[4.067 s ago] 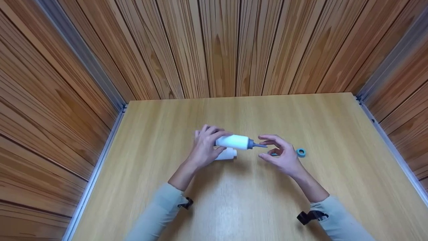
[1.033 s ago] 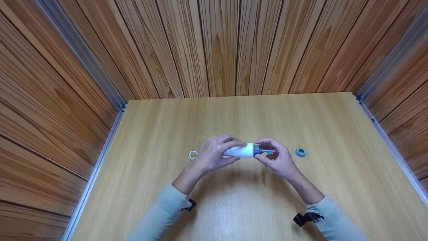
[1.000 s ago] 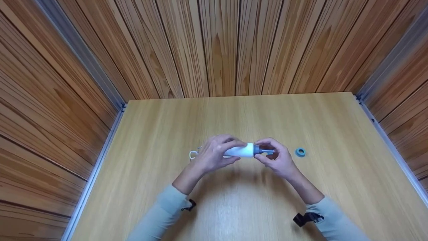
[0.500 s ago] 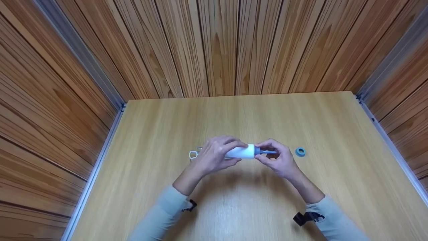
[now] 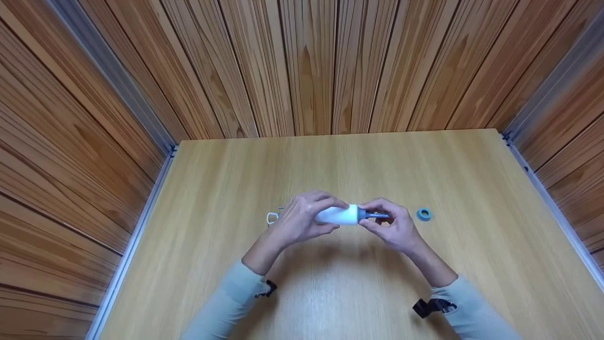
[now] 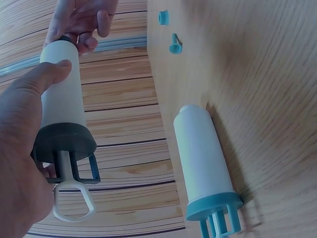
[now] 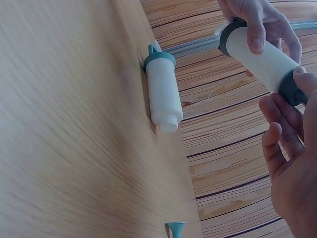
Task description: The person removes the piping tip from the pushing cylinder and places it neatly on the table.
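My left hand grips the white barrel of a plunger syringe, held level above the table. At its left end, a white ring handle sticks out past a dark end cap with finger grips. The thumb and fingers of my right hand pinch the dark collar of the nozzle at the other end; its thin tip points right between them. A second white syringe with a teal end cap and a bare neck lies on the table, mostly hidden in the head view.
A small teal ring lies on the table to the right of my right hand. Near it in the left wrist view is a teal cone-shaped nozzle. Wood-panelled walls with metal edge strips enclose the table.
Since the oldest frame, the syringe has moved right and slightly down, and my right hand has closed from around the tip onto the collar. Over the last second, only tiny shifts show.
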`<act>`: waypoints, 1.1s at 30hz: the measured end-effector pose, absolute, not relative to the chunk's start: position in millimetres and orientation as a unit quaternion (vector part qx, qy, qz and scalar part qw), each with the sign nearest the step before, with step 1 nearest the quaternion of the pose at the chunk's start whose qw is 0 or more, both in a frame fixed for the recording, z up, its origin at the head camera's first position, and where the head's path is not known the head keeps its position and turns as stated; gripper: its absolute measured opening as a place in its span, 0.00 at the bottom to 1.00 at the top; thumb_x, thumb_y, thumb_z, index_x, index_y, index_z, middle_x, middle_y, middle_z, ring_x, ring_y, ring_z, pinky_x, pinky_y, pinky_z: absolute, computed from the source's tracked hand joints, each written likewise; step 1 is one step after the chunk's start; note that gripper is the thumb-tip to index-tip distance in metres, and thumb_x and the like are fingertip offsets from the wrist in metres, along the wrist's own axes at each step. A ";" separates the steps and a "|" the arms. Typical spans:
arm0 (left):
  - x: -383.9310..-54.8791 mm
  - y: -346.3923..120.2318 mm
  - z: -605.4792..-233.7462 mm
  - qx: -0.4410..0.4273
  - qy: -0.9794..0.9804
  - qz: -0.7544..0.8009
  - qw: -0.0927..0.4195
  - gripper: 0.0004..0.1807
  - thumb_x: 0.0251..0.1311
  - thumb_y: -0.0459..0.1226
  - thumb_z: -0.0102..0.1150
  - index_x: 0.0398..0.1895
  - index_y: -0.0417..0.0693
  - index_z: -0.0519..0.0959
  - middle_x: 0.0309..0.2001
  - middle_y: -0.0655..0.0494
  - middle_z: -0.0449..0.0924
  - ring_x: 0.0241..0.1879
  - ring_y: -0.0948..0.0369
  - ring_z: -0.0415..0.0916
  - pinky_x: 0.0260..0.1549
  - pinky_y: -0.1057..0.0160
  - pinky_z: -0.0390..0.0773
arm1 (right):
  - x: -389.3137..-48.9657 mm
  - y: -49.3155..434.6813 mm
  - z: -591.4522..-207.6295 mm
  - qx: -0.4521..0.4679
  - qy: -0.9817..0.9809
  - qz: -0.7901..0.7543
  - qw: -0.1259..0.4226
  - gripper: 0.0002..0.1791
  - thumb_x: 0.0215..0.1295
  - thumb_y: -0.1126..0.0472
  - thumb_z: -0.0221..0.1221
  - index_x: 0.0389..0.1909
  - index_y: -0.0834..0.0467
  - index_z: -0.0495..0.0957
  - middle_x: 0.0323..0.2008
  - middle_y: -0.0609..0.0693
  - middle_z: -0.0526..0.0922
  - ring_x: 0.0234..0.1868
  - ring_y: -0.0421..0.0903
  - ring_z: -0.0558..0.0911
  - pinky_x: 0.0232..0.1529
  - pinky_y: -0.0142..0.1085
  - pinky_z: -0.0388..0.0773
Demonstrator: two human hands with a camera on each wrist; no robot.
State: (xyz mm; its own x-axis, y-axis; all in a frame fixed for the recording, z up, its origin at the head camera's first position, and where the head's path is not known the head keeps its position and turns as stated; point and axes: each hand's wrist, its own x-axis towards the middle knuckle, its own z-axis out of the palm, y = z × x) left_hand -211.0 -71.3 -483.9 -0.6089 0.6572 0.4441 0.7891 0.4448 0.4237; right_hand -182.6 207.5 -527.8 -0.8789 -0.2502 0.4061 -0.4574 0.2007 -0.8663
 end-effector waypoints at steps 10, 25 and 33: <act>-213.3 -72.2 -485.1 -0.414 -0.843 -0.335 0.073 0.22 0.66 0.40 0.82 0.62 0.51 0.89 0.58 0.45 0.94 0.57 0.47 0.93 0.59 0.46 0.92 | -186.1 207.8 -529.9 0.253 -0.770 0.576 0.109 0.18 0.64 0.81 0.71 0.54 0.65 0.88 0.49 0.33 0.91 0.46 0.32 0.89 0.38 0.28 0.80; -210.9 -68.0 -484.9 -0.418 -0.852 -0.307 0.077 0.21 0.67 0.42 0.82 0.62 0.54 0.90 0.58 0.47 0.94 0.55 0.49 0.93 0.58 0.49 0.93 | -183.5 211.6 -534.8 0.226 -0.781 0.578 0.073 0.23 0.66 0.77 0.72 0.60 0.66 0.79 0.51 0.35 0.88 0.47 0.36 0.89 0.38 0.31 0.81; -207.7 -64.3 -484.3 -0.434 -0.847 -0.285 0.116 0.21 0.67 0.42 0.82 0.61 0.54 0.90 0.56 0.50 0.94 0.55 0.50 0.93 0.57 0.51 0.93 | -187.1 209.9 -528.4 0.255 -0.745 0.616 0.024 0.15 0.75 0.76 0.63 0.57 0.71 0.71 0.47 0.45 0.82 0.40 0.41 0.87 0.39 0.32 0.89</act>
State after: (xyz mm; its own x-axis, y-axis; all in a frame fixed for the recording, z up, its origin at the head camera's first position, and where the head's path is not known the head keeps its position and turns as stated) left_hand -207.7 -64.3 -484.3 -0.5963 0.6690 0.4437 0.8012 0.4614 0.3811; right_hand -187.1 209.9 -528.4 -0.8690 -0.3503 0.3495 -0.4090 0.1109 -0.9058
